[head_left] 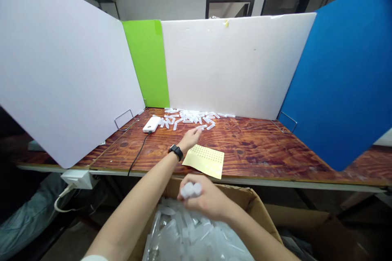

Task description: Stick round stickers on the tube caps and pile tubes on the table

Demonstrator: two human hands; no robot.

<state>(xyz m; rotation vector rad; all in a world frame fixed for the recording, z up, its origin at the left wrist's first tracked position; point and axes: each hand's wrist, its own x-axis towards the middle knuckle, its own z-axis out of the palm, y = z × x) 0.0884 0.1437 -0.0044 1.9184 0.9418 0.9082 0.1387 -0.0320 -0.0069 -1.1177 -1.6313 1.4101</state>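
My left hand (191, 138), with a black watch (176, 151) on its wrist, stretches over the table to the near edge of a loose pile of small translucent plastic tubes (190, 116). Its fingertips are pinched together at one plastic tube (201, 127) lying in front of the pile. Lower down, my right hand (203, 200) is wrapped round a bunch of plastic tubes, whose round whitish ends (190, 189) face up. That hand is above a cardboard box (254, 208) lined with a clear bag (196, 238) full of more such tubes.
A yellow sheet with rows of small dots (206, 161) lies at the table's (251, 147) front edge. Left of the pile is a white device (152, 124) with a black cable. White, green and blue panels (239, 65) surround the table. A power strip (79, 179) hangs at left.
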